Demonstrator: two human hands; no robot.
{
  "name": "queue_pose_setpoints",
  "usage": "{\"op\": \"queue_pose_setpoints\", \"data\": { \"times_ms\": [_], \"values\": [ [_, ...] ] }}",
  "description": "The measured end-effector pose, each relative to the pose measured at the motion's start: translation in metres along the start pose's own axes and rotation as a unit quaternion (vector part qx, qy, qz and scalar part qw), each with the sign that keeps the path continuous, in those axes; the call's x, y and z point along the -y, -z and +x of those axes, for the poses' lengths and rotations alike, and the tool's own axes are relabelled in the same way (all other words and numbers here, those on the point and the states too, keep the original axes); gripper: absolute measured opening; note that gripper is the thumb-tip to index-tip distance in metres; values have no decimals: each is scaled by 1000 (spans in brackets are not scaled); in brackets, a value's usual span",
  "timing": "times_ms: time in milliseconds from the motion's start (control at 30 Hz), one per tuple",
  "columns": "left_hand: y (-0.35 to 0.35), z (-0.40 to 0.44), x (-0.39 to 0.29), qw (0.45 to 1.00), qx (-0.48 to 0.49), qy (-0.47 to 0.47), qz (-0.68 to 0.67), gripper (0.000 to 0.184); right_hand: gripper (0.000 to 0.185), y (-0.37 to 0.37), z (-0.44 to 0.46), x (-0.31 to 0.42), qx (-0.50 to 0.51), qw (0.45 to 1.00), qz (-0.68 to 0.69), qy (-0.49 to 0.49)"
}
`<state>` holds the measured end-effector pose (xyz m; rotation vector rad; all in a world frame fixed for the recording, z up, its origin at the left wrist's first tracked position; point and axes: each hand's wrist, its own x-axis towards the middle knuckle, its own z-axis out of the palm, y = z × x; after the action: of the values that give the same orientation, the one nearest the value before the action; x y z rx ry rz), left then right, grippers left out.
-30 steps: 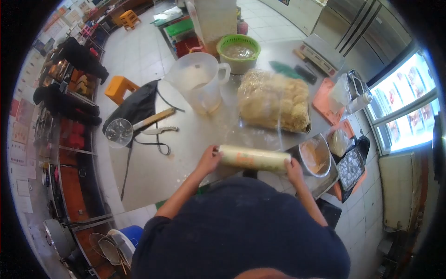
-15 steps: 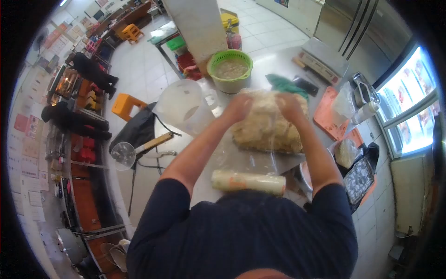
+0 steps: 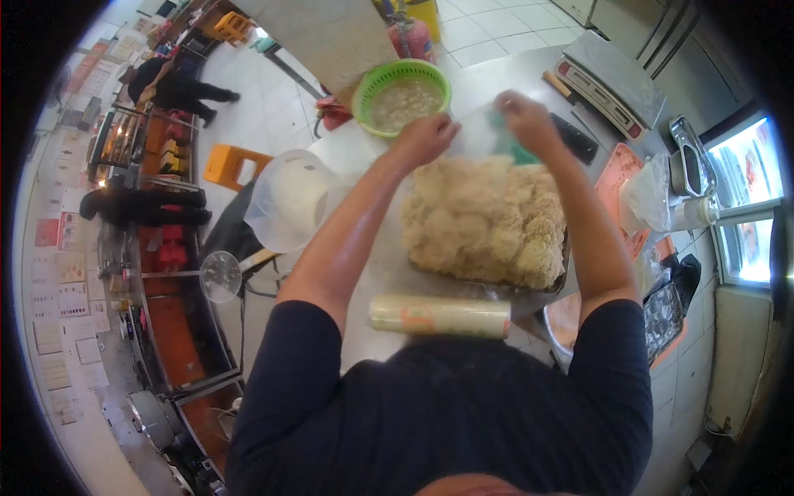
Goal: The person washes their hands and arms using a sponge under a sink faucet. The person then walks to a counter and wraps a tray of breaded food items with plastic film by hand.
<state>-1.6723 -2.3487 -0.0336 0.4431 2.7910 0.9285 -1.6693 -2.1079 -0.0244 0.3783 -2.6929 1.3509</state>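
A tray [image 3: 566, 263] heaped with pale, crumb-coated food pieces [image 3: 488, 217] sits on the metal table in front of me. A roll of cling film [image 3: 440, 317] lies near my body, its clear film faintly visible stretching over the food. Beyond the tray's far left corner, my left hand [image 3: 426, 139] is closed, fingertips pinched on the film edge. My right hand [image 3: 528, 122], slightly blurred, is also closed, raised past the far right side; the film in it is barely visible. Green cloth [image 3: 519, 150] lies just under that hand.
A green basket in a tub [image 3: 402, 95] stands at the far edge. To the left are a clear plastic jug [image 3: 289, 201] and a strainer [image 3: 221, 277]. On the right are a scale [image 3: 612, 83], a dark flat object [image 3: 574, 138] and a pink tray [image 3: 616, 194]. Two people stand far left.
Both hands have moved away from me, from over the food to past the tray's far edge, drawing the film along. The camera view has shifted slightly.
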Motion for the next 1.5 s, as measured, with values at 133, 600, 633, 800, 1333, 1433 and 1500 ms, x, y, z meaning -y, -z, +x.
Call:
{"op": "queue_pose_setpoints", "data": {
  "times_ms": [133,600,633,800,1333,1433,1500],
  "values": [
    [43,15,13,986,-73,-99,-109,35,24,27,26,1,-119,992,-19,44],
    [80,28,-18,978,-159,28,130,27,28,30,72,-2,-46,941,-314,114],
    [63,32,-8,982,-180,37,40,26,29,24,77,-15,-6,941,-326,96],
    [44,7,-50,916,-46,170,-360,39,24,20,64,-27,-84,920,-234,304],
    [-66,9,17,994,44,86,-52,30,35,-55,45,-88,344,867,-358,-34],
    [-77,28,34,991,114,75,-8,30,34,-77,54,-117,424,815,-383,96],
    [-80,42,38,983,175,57,6,32,34,-102,66,-178,487,794,-349,101]
  ]
}}
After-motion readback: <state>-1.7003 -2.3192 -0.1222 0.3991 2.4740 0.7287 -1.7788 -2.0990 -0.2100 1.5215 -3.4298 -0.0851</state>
